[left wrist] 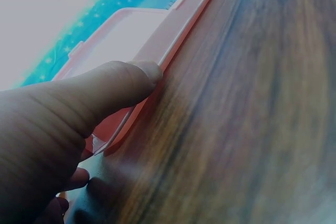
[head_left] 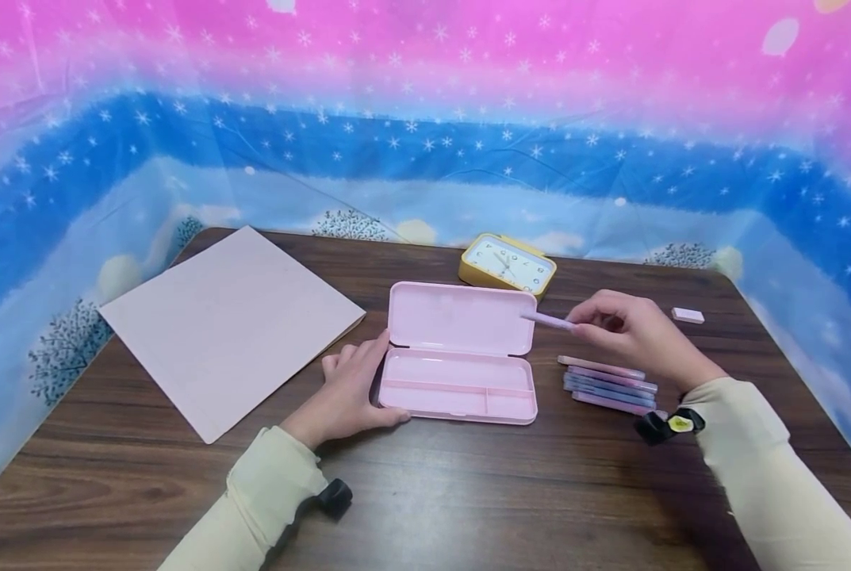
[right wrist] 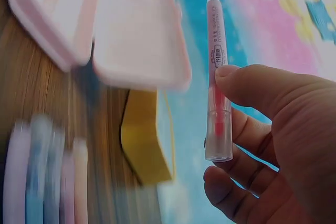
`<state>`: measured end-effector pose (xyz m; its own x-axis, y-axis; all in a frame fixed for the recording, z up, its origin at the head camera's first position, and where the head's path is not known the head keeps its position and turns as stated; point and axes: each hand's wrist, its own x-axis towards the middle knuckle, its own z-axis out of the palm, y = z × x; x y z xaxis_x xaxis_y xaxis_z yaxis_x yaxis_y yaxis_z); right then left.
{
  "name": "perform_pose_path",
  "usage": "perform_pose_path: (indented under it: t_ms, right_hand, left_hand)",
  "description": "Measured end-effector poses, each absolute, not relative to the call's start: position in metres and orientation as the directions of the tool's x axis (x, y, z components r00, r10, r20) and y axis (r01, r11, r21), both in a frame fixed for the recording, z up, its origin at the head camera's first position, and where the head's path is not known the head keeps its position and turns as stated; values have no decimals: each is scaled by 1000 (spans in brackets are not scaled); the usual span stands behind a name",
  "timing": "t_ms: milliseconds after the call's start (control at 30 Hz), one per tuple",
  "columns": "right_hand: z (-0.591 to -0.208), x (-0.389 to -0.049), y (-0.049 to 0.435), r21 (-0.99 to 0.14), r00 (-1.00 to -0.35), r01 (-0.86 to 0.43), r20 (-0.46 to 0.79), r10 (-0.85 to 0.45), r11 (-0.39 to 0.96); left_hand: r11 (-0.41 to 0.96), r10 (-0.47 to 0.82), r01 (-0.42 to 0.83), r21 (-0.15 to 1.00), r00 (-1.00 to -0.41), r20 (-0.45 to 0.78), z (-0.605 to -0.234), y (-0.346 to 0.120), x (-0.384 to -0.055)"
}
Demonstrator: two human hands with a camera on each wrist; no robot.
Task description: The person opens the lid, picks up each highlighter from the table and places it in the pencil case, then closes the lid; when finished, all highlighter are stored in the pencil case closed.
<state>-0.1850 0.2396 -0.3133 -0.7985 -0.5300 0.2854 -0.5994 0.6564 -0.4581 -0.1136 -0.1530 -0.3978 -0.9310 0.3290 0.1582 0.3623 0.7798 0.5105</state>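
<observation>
An open pink pencil case (head_left: 458, 388) lies on the table, its lid (head_left: 461, 319) tipped back and its divided tray bare of pens. My left hand (head_left: 354, 388) holds the case at its left end, the thumb (left wrist: 123, 82) against the front rim and the other fingers by the left side. Between thumb and fingers, my right hand (head_left: 625, 325) pinches a pale highlighter (right wrist: 218, 51) with a clear cap and pinkish-red inside. In the head view its tip overlaps the lid's right edge, held above the table. Several pens (head_left: 611, 385) lie side by side below that hand.
Behind the case a yellow alarm clock (head_left: 507, 264) leans back. A pale square board or folder (head_left: 232, 333) covers the table's left part. The white eraser (head_left: 688, 316) lies at far right. A patterned cloth (head_left: 425, 143) encloses the table's back and sides.
</observation>
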Motion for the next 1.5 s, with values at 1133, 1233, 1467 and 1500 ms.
perform_pose_path:
  t_ms: [1133,1233,1467,1500]
  right_hand:
    - [-367,-173,129,-358,-624,-751,111,-773,555]
    - [-366,-172,129,-354,-630,-746,100,-770,565]
    - [-361,-169,132,-367,-659,-719,93,-746,590]
    - [-360,-169,132,-371,-661,-718,98,-744,589]
  left_hand:
    - [773,338,390,500,-921,196,-400,-155,-114]
    - [772,339,392,501,-920,198,-400,-155,-114]
    - [775,336,389,499,-921,196,-399,-155,-113]
    - [777,335,387,497,-922,194,-399,-155,-113]
